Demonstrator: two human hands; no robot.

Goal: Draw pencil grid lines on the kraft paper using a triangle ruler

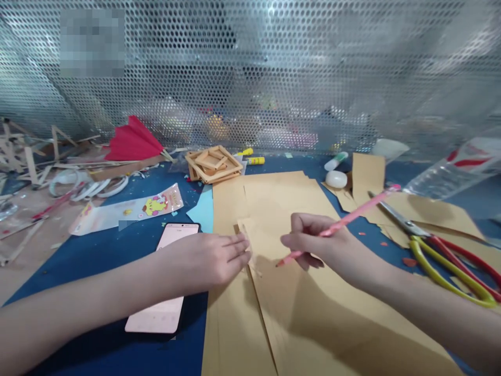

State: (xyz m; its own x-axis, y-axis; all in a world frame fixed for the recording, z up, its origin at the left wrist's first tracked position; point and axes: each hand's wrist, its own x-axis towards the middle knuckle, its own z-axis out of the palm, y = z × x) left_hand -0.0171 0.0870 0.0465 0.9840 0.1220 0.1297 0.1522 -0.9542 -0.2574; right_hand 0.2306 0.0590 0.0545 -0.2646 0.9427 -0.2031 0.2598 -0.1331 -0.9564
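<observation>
My right hand (324, 240) pinches a pink pencil (357, 211), its tip pointing down and left just above the brown kraft paper (297, 203). My left hand (219, 256) lies palm down on the paper with its fingers stretched out together. Under and beside those fingertips is a small tan paper piece (247, 235), partly hidden by them. The kraft paper shows a long edge or fold running toward me. Left of it lies a smartphone (156, 318) with a lit pale screen, partly covered by my left wrist.
To the right are scissors (442, 261) with red and yellow handles, kraft offcuts (434, 209) and a plastic bottle (457, 164). Stick frames (215, 163), a glue stick (256, 161) and a red paper fan (135, 140) stand behind. Tape rolls (97, 185) and a printed wrapper (133, 211) lie left.
</observation>
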